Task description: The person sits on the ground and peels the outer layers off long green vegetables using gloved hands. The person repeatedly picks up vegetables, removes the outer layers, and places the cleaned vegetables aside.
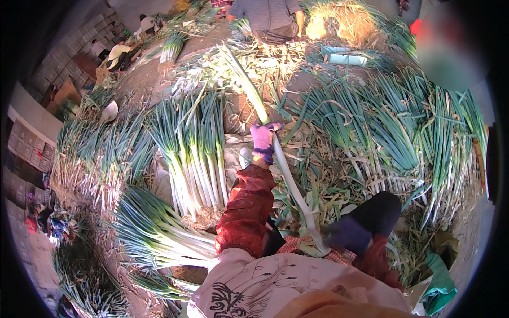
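Observation:
My left hand (263,138), in a pink and purple glove, grips a long green onion (292,179) around its upper stalk. The leaves point away from me and the white root end lies near my lap. My right hand (350,236), in a dark purple glove, is blurred beside that lower end; its fingers cannot be made out. Left of my sleeve stands a bunch of cleaned green onions (195,159) with brown roots. Another bunch of green onions (171,234) lies below it, its white stalks towards my body.
Untrimmed green onions (358,119) lie in heaps at right, others (107,147) at left. Stripped leaves (326,179) cover the ground ahead. A person (266,20) sits at the top; more people (119,53) work at upper left, near stacked crates (32,145). A green sack (437,282) lies at lower right.

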Tool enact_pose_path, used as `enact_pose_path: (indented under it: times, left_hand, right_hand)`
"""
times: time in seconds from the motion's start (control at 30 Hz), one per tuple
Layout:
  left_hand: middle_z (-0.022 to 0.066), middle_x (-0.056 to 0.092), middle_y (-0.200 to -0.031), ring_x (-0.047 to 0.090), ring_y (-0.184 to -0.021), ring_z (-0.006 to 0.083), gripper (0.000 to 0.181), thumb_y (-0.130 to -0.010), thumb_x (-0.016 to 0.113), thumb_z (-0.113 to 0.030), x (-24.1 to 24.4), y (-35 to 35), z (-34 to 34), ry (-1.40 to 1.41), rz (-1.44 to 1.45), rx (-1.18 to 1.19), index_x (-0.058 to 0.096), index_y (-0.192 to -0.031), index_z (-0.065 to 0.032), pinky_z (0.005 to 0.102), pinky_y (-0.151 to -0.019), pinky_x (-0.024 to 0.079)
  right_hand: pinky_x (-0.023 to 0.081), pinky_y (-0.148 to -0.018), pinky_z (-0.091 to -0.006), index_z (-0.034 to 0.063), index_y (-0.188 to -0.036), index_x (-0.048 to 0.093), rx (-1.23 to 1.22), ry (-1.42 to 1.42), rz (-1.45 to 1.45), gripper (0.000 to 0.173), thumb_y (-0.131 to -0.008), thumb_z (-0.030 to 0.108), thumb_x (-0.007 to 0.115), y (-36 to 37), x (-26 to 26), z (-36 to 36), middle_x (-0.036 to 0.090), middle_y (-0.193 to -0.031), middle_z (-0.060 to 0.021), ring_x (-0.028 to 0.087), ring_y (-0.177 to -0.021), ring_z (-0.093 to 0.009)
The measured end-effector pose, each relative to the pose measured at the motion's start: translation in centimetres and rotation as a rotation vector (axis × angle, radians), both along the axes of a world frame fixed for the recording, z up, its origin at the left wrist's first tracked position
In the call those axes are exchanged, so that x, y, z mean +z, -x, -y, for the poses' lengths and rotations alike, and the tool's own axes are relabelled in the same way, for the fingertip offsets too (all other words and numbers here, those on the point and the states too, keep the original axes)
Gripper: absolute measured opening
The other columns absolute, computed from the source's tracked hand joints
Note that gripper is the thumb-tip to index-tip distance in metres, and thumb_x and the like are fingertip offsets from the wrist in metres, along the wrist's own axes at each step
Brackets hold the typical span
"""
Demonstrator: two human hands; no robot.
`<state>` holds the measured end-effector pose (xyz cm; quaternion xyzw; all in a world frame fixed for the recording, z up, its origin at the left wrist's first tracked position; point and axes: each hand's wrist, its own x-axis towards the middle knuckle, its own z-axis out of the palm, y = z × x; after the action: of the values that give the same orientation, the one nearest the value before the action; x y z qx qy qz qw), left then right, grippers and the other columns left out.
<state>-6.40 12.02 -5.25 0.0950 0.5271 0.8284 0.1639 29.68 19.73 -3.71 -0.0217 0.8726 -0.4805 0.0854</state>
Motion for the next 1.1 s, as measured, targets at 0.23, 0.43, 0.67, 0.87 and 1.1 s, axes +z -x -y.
enact_pose_path:
  times: [0.23, 0.43, 0.67, 0.87, 1.1]
  left_hand:
    - [0.0068, 0.057, -0.056, 0.050, -0.039, 0.0157, 0.006, -0.072, 0.064, -0.001, 0.4, -3.4, -1.4, 0.037, 0.166, -0.136, 0.064, -0.076, 0.0025, 0.0276, -0.036, 0.038]
    - [0.0084, 0.064, -0.069, 0.060, -0.054, 0.0157, 0.007, -0.076, 0.059, -0.001, -2.7, -1.4, -0.4, 0.238, -0.762, 0.009, 0.065, -0.074, -0.0013, 0.0255, -0.042, 0.043]
    - [0.0028, 0.056, -0.075, 0.047, -0.049, 0.0084, 0.051, -0.082, 0.058, -0.008, 0.4, -2.6, 0.1, -0.311, 0.164, -0.398, 0.040, -0.129, 0.0019, 0.0218, -0.043, 0.039]
    - [0.0048, 0.056, -0.064, 0.051, -0.049, 0.0155, 0.031, -0.086, 0.054, -0.032, 1.4, -2.2, 0.2, -0.087, 0.014, -0.334, 0.060, -0.090, -0.0013, 0.0275, -0.046, 0.042]
    - [0.0069, 0.053, -0.058, 0.049, -0.047, 0.0184, 0.037, -0.083, 0.056, -0.037, 1.1, -2.5, 0.1, -0.182, 0.182, -0.387, 0.058, -0.087, 0.0003, 0.0298, -0.045, 0.041]
  right_hand:
    - [0.047, -0.061, -0.0453, 0.0028, -0.086, 0.058, -0.398, -0.553, -0.036, 0.058, -0.075, 0.060, 0.059, 12.0, 3.2, 3.0, 0.062, -0.065, -0.0159, 0.064, -0.065, -0.033]
    - [0.047, -0.055, -0.0377, 0.0010, -0.078, 0.059, -0.338, -0.104, 0.046, 0.053, -0.079, 0.054, 0.061, 14.2, -1.0, 3.0, 0.060, -0.060, -0.0124, 0.061, -0.057, -0.027]
    - [0.039, -0.043, -0.0297, 0.0017, -0.077, 0.060, -0.313, 0.633, 0.241, 0.038, -0.082, 0.039, 0.064, 13.3, 0.9, 2.1, 0.052, -0.056, -0.0012, 0.054, -0.048, -0.013]
    - [0.045, -0.053, -0.0338, 0.0034, -0.086, 0.063, -0.285, -0.098, -0.014, 0.034, -0.079, 0.036, 0.067, 12.0, -1.9, 2.8, 0.058, -0.061, -0.0072, 0.058, -0.056, -0.015]
    - [0.036, -0.040, -0.0242, -0.0004, -0.076, 0.063, -0.353, 0.740, 0.286, 0.031, -0.081, 0.030, 0.068, 11.3, 0.1, 1.9, 0.056, -0.058, -0.0037, 0.049, -0.044, -0.007]
